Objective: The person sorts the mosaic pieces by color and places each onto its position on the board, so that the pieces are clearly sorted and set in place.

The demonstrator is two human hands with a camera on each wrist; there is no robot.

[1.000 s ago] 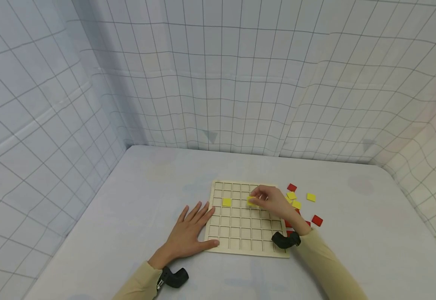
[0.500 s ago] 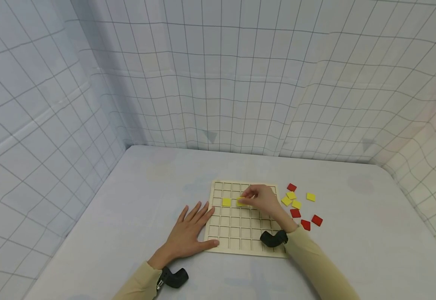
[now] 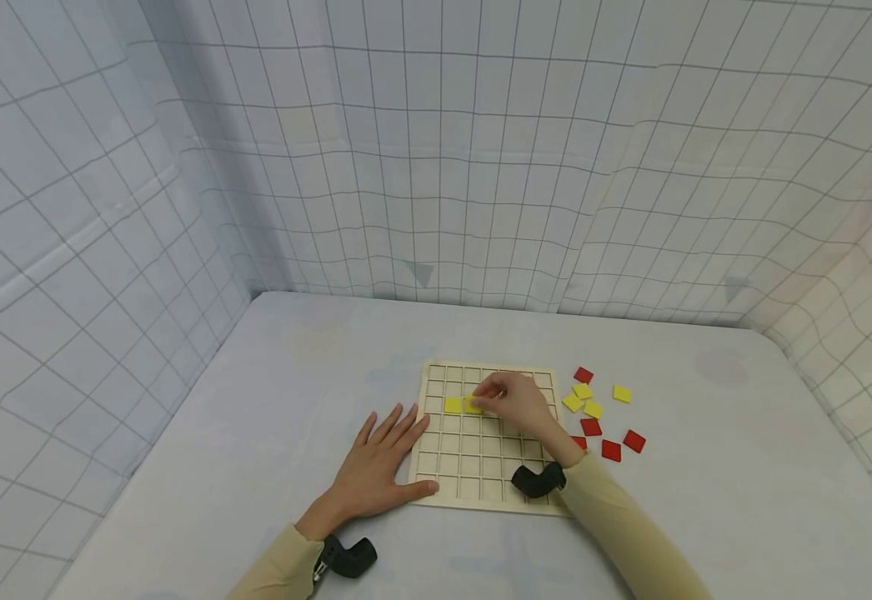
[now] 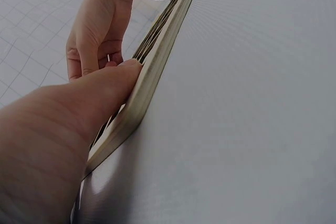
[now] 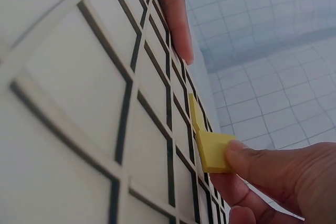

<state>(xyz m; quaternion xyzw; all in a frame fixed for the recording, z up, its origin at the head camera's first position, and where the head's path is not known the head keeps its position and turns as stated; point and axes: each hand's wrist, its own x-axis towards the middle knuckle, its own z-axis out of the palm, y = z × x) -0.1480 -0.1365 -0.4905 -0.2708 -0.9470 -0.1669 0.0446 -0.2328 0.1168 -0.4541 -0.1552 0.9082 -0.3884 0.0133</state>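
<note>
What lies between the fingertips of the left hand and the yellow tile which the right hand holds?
Another yellow tile, on the grid board; the head and right wrist views show it beside the held tile.

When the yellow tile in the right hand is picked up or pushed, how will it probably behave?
The yellow tile is probably stiff: its edges look straight where the right hand pinches one side. It is likely light, being small beside that hand. Flat and square, it would probably slide rather than roll.
</note>
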